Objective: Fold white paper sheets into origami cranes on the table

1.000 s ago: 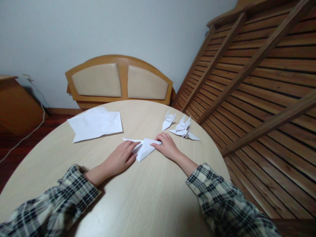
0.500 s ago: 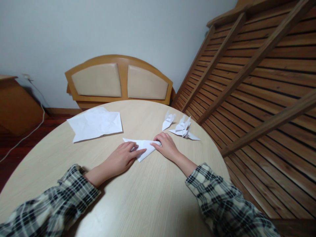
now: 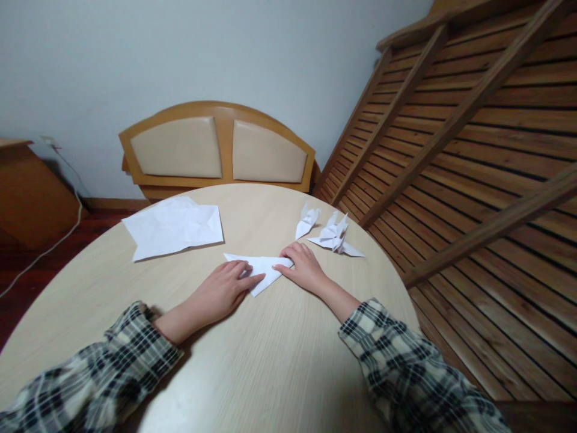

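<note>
A sheet of white paper folded into a triangle lies on the table in front of me, one point toward me. My left hand holds its left part down, thumb stretched across the paper and fingers bent over the upper edge. At the right corner, my right hand grips the folded paper, its thumb on top and its other fingers along the far edge. The corner under those fingers is partly hidden.
White paper sheets with creases lie at the table's far left. Several folded paper figures, a small one and a clustered group, stand at the right. The round table meets a headboard; wooden slats lean at right.
My right thumb has slid slightly left along the top of the folded paper. The left hand and the paper have hardly moved.
</note>
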`<move>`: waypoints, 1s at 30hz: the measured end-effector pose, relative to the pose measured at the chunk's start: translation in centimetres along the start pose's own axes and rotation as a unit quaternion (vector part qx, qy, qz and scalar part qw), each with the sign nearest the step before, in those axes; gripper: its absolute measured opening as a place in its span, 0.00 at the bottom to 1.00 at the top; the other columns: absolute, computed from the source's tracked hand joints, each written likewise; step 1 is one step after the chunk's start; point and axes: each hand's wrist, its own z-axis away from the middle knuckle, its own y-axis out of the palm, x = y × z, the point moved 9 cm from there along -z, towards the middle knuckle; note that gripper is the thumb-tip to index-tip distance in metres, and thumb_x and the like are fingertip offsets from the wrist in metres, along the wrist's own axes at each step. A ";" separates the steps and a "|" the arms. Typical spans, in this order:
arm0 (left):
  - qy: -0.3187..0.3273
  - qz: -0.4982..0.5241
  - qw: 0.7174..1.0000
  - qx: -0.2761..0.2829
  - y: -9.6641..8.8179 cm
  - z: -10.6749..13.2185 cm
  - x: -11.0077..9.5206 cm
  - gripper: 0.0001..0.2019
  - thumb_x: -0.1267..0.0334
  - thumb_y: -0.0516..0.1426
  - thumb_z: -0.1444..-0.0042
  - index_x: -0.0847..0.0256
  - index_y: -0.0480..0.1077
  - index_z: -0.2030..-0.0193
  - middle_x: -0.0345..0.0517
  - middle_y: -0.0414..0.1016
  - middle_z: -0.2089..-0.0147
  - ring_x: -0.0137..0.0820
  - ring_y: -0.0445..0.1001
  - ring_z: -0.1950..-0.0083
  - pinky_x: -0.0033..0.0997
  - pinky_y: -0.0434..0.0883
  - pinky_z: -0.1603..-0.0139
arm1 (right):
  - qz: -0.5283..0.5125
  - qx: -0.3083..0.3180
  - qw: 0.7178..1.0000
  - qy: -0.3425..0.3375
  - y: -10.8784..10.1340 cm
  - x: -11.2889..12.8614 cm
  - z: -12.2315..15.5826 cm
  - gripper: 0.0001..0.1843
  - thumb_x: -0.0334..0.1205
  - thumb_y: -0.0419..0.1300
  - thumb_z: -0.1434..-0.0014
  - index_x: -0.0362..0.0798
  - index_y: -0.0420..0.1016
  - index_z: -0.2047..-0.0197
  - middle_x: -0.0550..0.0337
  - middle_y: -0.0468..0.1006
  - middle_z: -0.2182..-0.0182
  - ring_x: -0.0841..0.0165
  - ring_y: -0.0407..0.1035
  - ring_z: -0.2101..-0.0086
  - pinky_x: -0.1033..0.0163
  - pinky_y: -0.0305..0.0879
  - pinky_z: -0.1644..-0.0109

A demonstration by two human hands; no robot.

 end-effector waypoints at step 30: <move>0.000 0.032 0.999 -0.016 0.7 0.2 0.5 0.20 0.68 0.50 0.33 0.59 0.68 0.36 0.50 0.72 0.36 0.43 0.69 0.36 0.50 0.68 0.36 | 0.016 -0.015 0.989 -0.149 -1.2 5.6 2.2 0.11 0.35 0.57 0.35 0.48 0.77 0.52 0.53 0.78 0.51 0.61 0.68 0.47 0.52 0.61 0.41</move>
